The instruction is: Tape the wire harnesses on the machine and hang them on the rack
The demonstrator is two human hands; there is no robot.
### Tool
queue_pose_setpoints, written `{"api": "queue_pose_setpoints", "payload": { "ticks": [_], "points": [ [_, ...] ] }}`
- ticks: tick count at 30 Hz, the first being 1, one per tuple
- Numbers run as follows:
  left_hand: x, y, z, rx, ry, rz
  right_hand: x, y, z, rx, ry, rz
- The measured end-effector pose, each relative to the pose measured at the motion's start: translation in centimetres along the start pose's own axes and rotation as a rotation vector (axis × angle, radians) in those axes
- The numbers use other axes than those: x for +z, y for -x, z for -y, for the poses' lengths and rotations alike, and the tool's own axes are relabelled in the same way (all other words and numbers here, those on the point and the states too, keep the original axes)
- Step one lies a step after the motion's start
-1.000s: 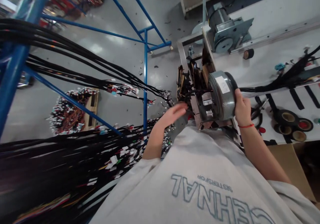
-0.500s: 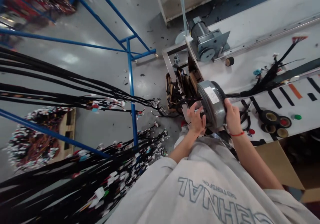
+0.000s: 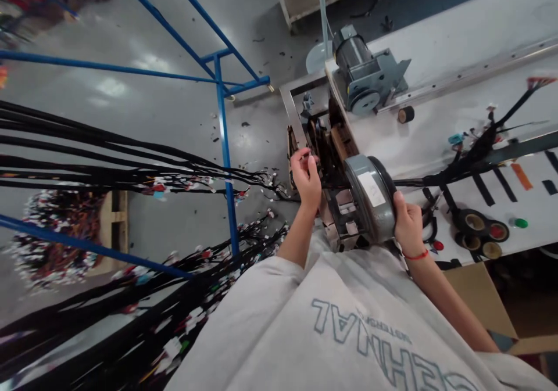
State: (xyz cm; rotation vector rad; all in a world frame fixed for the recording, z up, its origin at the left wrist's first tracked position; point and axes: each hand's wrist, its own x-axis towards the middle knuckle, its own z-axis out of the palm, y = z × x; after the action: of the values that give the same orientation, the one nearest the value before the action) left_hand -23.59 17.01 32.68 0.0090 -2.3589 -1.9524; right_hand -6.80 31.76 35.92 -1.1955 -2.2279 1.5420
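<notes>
A grey, round-bodied machine with a white label stands at the table's end. A black wire harness runs into its right side, and dark strands show on its left. My left hand is left of the machine, over the metal frame, its fingers curled by the strands. What lies inside those fingers is hidden. Against the machine's right edge, just below the harness, is my right hand, with its thumb up and its fingers bent. I cannot make out what it grips.
Tape rolls and tape strips lie on the white table. A motor unit sits behind the machine. To the left, a blue rack stands beside hanging harnesses. An open cardboard box is at lower right.
My left hand has moved left and up, away from the machine's front, and its fingers have curled. My right hand stays at the machine's right edge. The view has shifted slightly.
</notes>
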Motion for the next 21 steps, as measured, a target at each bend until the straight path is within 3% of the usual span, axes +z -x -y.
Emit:
{"api": "queue_pose_setpoints", "payload": {
  "ticks": [2, 5, 7, 10, 13, 15, 18, 21],
  "points": [
    [-2.0, 2.9, 0.7, -0.272, 0.026, 0.214, 0.0, 0.1, 0.0, -0.005, 0.005, 0.015],
    [-4.0, 7.2, 2.1, -0.577, -0.013, 0.677, 0.0, 0.0, 0.1, -0.004, 0.011, 0.008],
    [-4.3, 9.1, 3.1, -0.62, -0.016, 0.899, 0.1, -0.1, 0.1, -0.006, 0.017, -0.006],
    [-4.2, 10.0, 4.2, -0.403, -0.127, 1.037, 0.2, -0.2, 0.0, -0.028, 0.015, -0.021],
    [-4.5, 10.0, 5.1, -0.064, -0.398, 1.046, 0.3, -0.2, -0.3, -0.05, -0.016, -0.027],
    [-4.9, 10.6, 5.8, 0.005, -0.426, 0.994, 0.4, -0.2, -0.6, -0.054, -0.049, -0.041],
    [-4.7, 12.6, 7.0, -0.146, -0.152, 0.865, 0.7, -0.1, -1.1, -0.05, -0.1, -0.075],
    [-2.1, 14.8, 7.8, -0.483, 0.254, 0.515, 1.0, 0.0, -1.3, -0.052, -0.151, -0.108]
  ]
}}
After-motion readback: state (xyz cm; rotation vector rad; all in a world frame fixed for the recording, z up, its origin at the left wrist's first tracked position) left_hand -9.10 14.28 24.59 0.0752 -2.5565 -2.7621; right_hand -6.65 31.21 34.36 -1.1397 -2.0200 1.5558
